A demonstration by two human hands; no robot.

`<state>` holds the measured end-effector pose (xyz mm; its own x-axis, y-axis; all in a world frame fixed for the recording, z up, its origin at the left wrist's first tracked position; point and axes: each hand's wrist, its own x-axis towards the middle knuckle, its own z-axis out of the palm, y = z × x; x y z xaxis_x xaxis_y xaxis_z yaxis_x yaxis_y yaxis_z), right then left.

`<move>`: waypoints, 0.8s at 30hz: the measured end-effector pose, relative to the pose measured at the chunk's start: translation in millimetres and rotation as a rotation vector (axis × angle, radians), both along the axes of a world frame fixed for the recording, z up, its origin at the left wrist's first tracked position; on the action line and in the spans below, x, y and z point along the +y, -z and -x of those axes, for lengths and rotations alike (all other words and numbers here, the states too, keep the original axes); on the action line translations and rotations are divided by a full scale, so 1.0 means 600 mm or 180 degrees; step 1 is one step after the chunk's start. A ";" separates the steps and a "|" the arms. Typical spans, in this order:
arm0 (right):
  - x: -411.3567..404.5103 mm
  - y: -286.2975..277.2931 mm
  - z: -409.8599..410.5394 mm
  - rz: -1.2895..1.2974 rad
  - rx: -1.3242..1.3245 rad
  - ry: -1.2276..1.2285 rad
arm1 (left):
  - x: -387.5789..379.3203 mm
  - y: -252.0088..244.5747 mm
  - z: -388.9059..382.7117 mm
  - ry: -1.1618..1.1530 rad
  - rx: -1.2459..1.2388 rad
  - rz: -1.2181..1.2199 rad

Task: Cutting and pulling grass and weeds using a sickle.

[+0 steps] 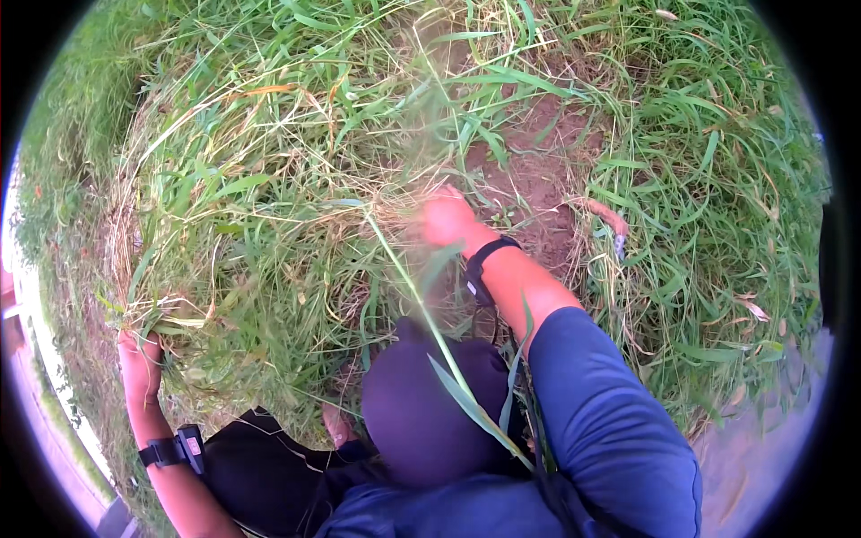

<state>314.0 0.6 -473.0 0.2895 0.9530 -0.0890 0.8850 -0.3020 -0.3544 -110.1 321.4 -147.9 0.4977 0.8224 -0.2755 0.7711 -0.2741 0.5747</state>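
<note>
My left hand [141,350], at the far left, is closed round a bunch of grass [151,316] with pale, dry stems fanning from it. Near the middle, my right hand [447,215] is blurred and lies low at a mat of cut or pulled grass [393,208]; its fingers are partly hidden, so what it holds cannot be told. A long green grass stalk [417,296] with leaves crosses in front of my body, between the arms. Each wrist wears a black strap with a small device.
Bare reddish soil [538,161] shows right of my right hand. A curved, brownish object [607,218] with a greyish end lies in the grass there. Tall grass stands around. Paved ground [746,464] is at lower right, and a pale strip runs along the left edge.
</note>
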 end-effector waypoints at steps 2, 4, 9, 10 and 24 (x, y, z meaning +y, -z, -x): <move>0.018 -0.058 -0.008 0.0160 -0.0036 -0.0155 | -0.004 -0.006 0.004 -0.0078 0.0005 -0.0160; 0.032 -0.059 -0.023 0.0793 0.0145 -0.0122 | -0.010 0.000 -0.004 -0.0073 -0.0097 -0.0149; 0.015 -0.039 -0.018 0.1043 0.0286 0.0179 | 0.009 0.006 0.018 -0.0145 -0.0098 0.0000; 0.003 -0.033 -0.018 0.0992 0.0341 0.0311 | 0.010 0.005 0.016 -0.0077 -0.0054 -0.0040; -0.239 -0.138 0.194 0.1059 0.2214 0.0108 | -0.025 -0.010 -0.042 0.0068 -0.0319 0.0142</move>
<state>197.3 -142.7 -390.3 0.0905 0.8358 -0.5415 0.4801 -0.5130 -0.7116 -84.8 306.4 -141.8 0.5419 0.7993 -0.2598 0.7035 -0.2622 0.6605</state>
